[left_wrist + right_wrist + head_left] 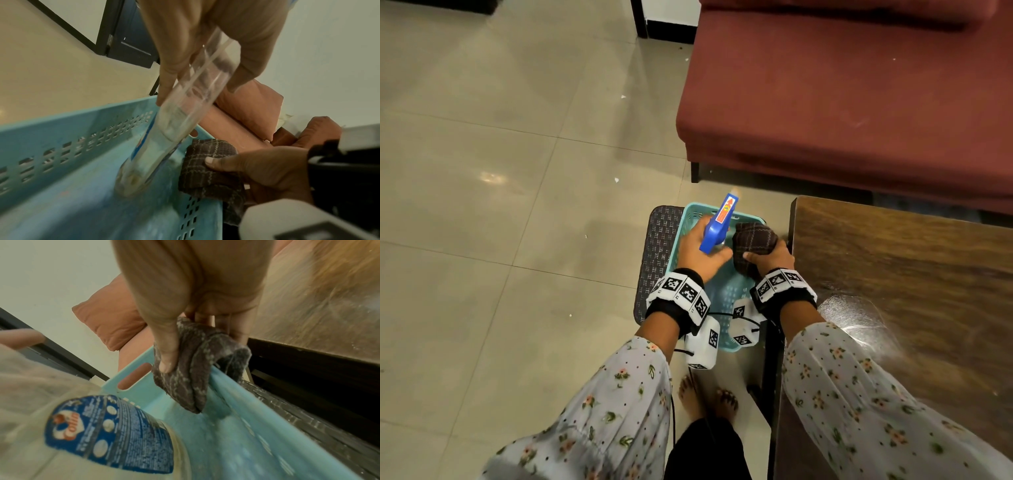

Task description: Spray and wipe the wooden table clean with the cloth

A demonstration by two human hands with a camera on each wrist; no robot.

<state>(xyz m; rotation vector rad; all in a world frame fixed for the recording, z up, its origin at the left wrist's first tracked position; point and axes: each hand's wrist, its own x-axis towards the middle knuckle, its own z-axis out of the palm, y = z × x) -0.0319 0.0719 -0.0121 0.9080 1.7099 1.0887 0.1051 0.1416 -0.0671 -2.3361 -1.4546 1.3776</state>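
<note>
My left hand grips a clear spray bottle with a blue trigger head; its base sits at the floor of a turquoise basket. The bottle's blue label fills the lower left of the right wrist view. My right hand grips a folded dark plaid cloth over the basket's right side, thumb pressed on it. The wooden table stands to the right, with a wet shiny patch near its left edge.
The basket rests on a dark patterned mat on the tiled floor. A maroon sofa stands behind the table. My bare feet are by the table leg. Open tile floor lies to the left.
</note>
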